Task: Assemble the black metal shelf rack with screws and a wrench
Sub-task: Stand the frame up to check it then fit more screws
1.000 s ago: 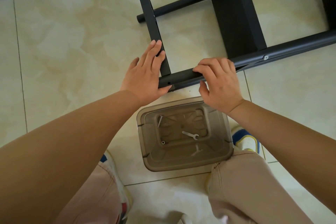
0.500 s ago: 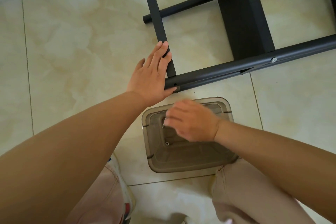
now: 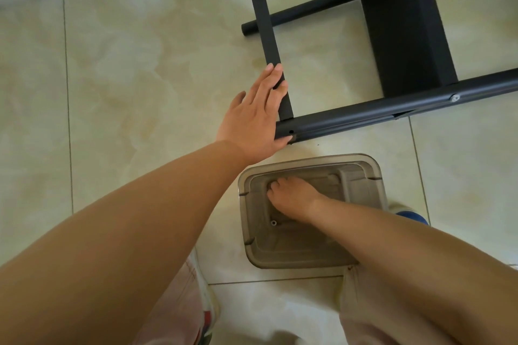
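Observation:
The black metal rack lies on its side on the tiled floor, with a shelf panel between its tubes. My left hand rests flat, fingers straight, against the end crossbar at the near corner, beside an open screw hole. A fitted screw head shows farther right on the near tube. My right hand reaches into the brown plastic tub. Its fingertips curl together at the tub's far left, where a screw lay. The screw and the wrench are hidden under the hand.
A small loose fastener lies on the tub's bottom near my wrist. My knees and shoes flank the tub. A pale wall base runs along the top left.
My right hand left the rack's near tube, dropped into the tub and closed its fingers at the far left. My left hand stayed on the corner.

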